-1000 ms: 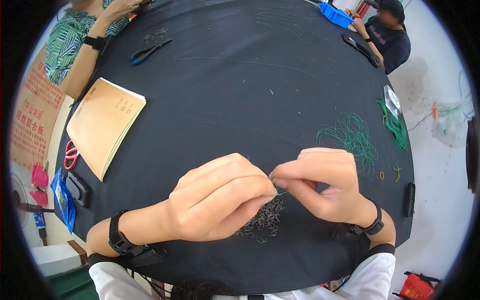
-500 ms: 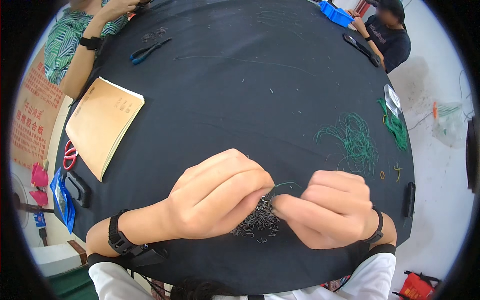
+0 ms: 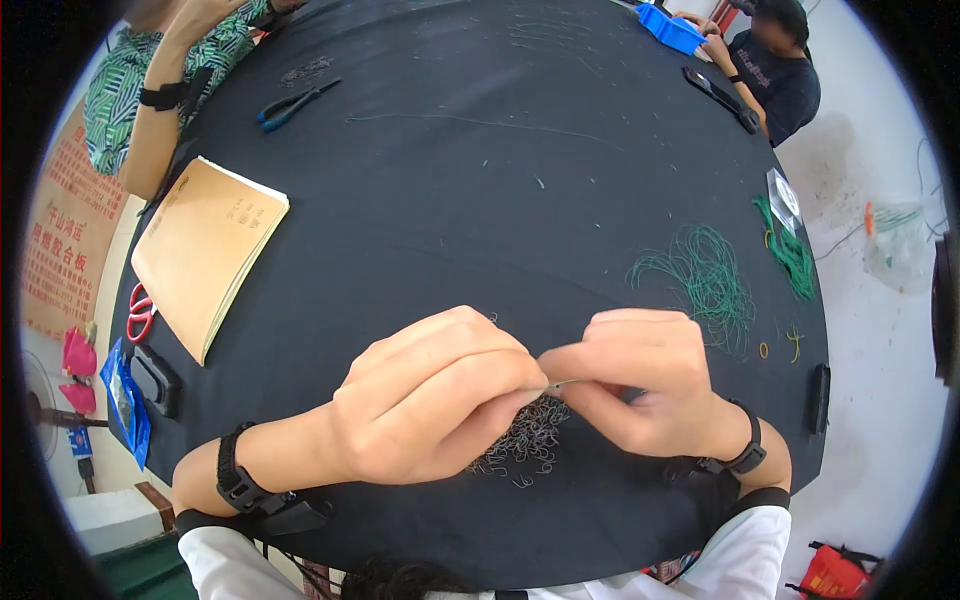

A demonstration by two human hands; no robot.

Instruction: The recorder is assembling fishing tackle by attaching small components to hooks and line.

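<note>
My left hand and my right hand meet fingertip to fingertip over the near edge of a round black table. Between their pinched fingers runs a short thin piece of wire. Directly under the hands lies a small heap of dark metal wire hooks, partly hidden by my left fingers. A loose coil of green wire lies just beyond my right hand.
A tan paper booklet lies at the left, with red scissors and a black box near it. Blue-handled pliers rest far left. One person sits far left, another far right beside a blue tray.
My right hand dropped toward me half a second ago, then rose again and closed in on my left fingertips. The left hand has hardly moved.
</note>
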